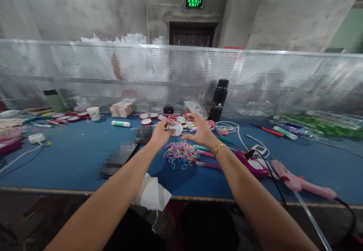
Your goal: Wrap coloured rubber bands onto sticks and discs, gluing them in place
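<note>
Between the thumb and fingers of my left hand (163,133) is a round white disc with a red rim (177,129), held above the table. My right hand (200,132) is just to the right of the disc, thumb and fingers apart, with nothing visible in it. Below both hands lies a loose heap of small coloured rubber bands (181,152). More red-rimmed discs (146,122) are spread behind my left hand. Pens with pink and red barrels (208,165) lie to the right of the heap, partly behind my right wrist.
A black bottle (219,99) stands before the perforated metal screen (136,69). On the right are a purple power strip (253,166) and a pink glue gun (300,181) with cords. A glue stick (120,123), stacked wooden pieces (121,109) and a white cup (94,113) sit left.
</note>
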`<state>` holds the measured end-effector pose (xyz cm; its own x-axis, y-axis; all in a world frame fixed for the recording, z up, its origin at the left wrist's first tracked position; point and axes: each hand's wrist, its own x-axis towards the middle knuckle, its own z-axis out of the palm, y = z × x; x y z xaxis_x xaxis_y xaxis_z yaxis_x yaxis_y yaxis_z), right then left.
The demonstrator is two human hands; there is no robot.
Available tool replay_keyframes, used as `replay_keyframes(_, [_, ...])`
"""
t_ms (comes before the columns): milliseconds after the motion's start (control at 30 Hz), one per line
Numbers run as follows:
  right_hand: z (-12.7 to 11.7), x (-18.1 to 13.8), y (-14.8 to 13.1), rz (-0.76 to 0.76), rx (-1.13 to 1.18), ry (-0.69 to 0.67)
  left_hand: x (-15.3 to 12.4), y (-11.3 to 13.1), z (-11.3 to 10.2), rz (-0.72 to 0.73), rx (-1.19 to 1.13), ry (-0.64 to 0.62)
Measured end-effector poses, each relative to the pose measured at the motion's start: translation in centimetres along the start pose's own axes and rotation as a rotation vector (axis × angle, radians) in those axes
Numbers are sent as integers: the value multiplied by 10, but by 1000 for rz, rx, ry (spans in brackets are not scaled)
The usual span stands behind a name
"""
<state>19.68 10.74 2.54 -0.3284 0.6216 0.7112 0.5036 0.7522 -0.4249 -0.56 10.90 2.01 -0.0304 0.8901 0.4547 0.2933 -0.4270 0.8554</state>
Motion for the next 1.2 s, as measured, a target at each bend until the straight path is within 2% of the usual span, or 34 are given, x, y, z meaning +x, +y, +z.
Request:
replay_keyframes(133, [9,-4,-5,-73,-216,-91,1,0,2,-37,-147,-44])
replay_keyframes(333, [19,-5,-9,-84,-206,-105,-3,6,3,-49,-126,-84])
replay_keyframes(733, [22,-4,-6,-40,-188,-91,-5,9,3,-10,-167,-119])
replay_keyframes(1000, [24,-4,-4,-27,-65,-88,-7,12,5,-52,-238,-93])
replay_keyframes(1200, [29,-1,-2,-31,143,-8,-8,17,3,-77,-292,-69])
